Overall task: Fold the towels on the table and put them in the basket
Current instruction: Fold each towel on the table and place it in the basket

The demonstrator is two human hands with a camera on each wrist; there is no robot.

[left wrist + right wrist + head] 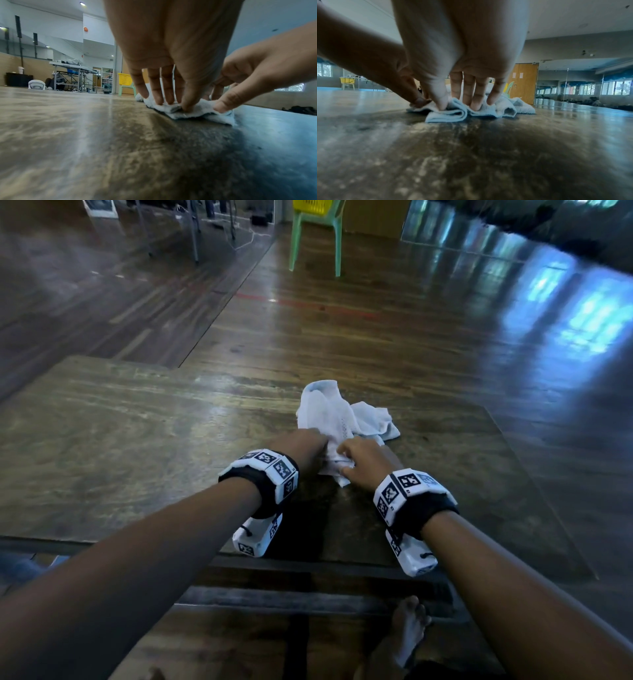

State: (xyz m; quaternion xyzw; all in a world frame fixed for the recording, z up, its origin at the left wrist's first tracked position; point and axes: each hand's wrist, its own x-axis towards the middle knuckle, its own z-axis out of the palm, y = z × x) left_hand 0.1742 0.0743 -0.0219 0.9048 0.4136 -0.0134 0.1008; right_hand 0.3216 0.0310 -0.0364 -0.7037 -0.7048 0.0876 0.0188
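A crumpled white towel (342, 419) lies on the wooden table (120, 433), right of its middle. My left hand (317, 445) and right hand (346, 465) meet at the towel's near edge, side by side. In the left wrist view the left hand (173, 104) pinches a fold of the towel (193, 112) between thumb and fingers. In the right wrist view the right hand (458, 105) pinches a bunched fold of the towel (450, 115) the same way. The yellow basket (313, 207) sits on a green chair (317, 237) far across the floor.
The table's near edge (308, 563) is just behind my wrists, with a bare foot (409, 628) below it. The tabletop stretches wide to the left of the towel. A grey folding table (68, 67) with gear stands far off to the left.
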